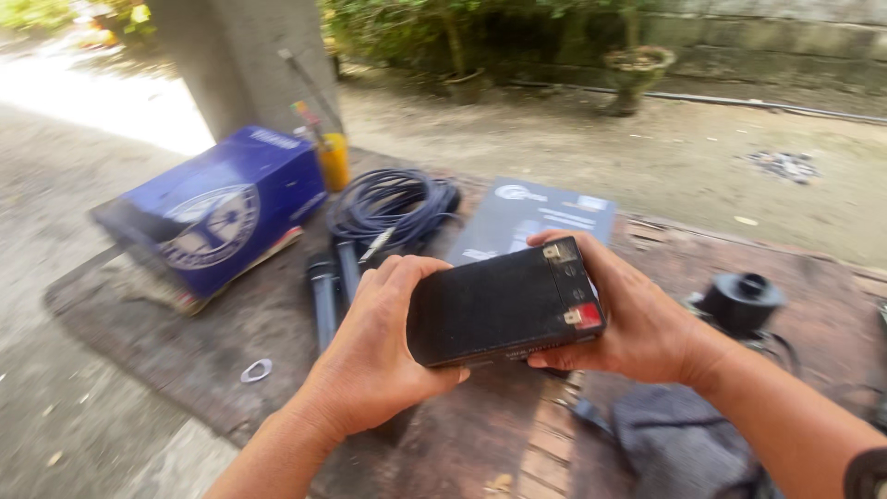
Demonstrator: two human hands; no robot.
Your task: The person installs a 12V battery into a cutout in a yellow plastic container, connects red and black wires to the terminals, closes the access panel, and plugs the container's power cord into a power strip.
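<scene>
You held the black battery (pixel 504 303) clear above the tabletop (pixel 231 342), its two terminals turned up toward you so both showed. Your left hand (pixel 379 337) was closed round its near end, and your right hand (pixel 628 314) cupped the terminal end, fingers wrapped behind. Beyond it lay a dark flat box (pixel 527 217), a coil of blue cable (pixel 393 203) and a blue carton (pixel 217 217).

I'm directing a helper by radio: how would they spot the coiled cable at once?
Start at the big blue box on the left of the table. Just right of it lies the cable, behind the left hand. It is the only looped, dark blue bundle there.
</scene>
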